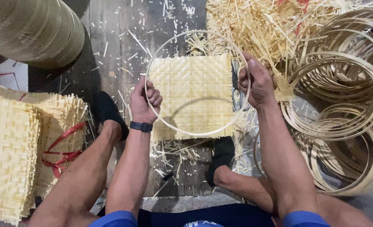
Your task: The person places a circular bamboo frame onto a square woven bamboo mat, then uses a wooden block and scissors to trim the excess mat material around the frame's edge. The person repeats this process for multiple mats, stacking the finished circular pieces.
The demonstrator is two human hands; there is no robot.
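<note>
Hoop: a thin, pale round bamboo hoop [193, 135] was held level at the centre of the frame, over the mat.
Mat: a square, pale yellow woven bamboo mat [190, 90] lay on the dark plank floor [111, 46], its corners reaching past the hoop's rim.
Left hand: the left hand [144, 103], a dark band on its wrist, had its fingers curled tight round the hoop's left side.
Right hand: the right hand [253, 82] pinched the right side between thumb and bent fingers.
Feet: dark shoes [106, 111] sat lower left and lower centre, beside the mat.
Surroundings: a heap of loose bamboo slivers [253, 25] filled the upper right; stacked bamboo rings [342, 105] lay at right; a pile of woven mats tied with red strips [22, 147] lay at left; a coiled roll of bamboo strip [31, 29] sat upper left.
Risk: the hoop looked springy, so an uneven squeeze could probably warp it or let it slip; pressing it off-centre could leave one mat corner short.
</note>
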